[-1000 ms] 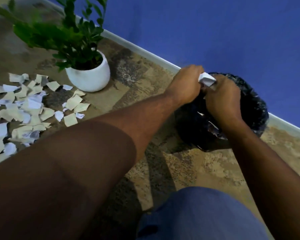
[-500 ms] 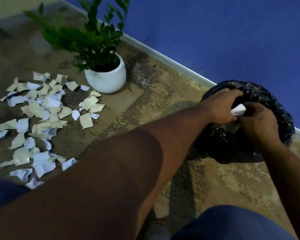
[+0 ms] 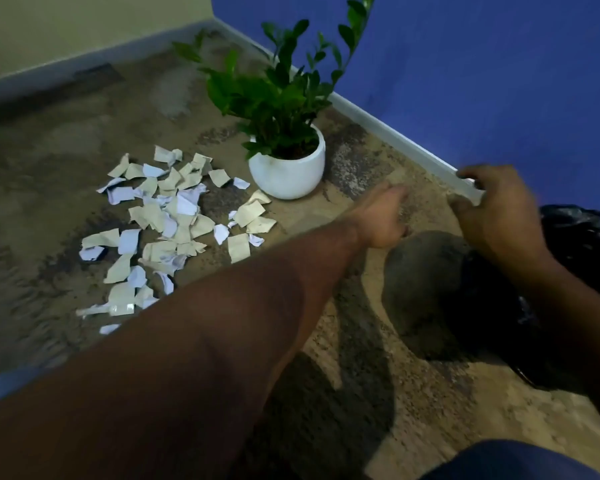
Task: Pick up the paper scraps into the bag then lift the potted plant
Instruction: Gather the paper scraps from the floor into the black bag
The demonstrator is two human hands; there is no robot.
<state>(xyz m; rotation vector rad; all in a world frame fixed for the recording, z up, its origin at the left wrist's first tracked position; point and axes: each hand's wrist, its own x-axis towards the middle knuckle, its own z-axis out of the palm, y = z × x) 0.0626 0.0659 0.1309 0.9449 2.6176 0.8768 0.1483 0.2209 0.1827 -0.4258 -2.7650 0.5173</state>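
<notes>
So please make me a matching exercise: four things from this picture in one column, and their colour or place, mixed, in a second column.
Things:
1. pot
2. bag
3. paper scraps
4. leaves

Descriptions:
A. black, at the right edge
B. green, rising from the pot
C. white and round, near the blue wall
D. scattered on the floor, left of the pot

Pairs: 1-C, 2-A, 3-D, 4-B
</notes>
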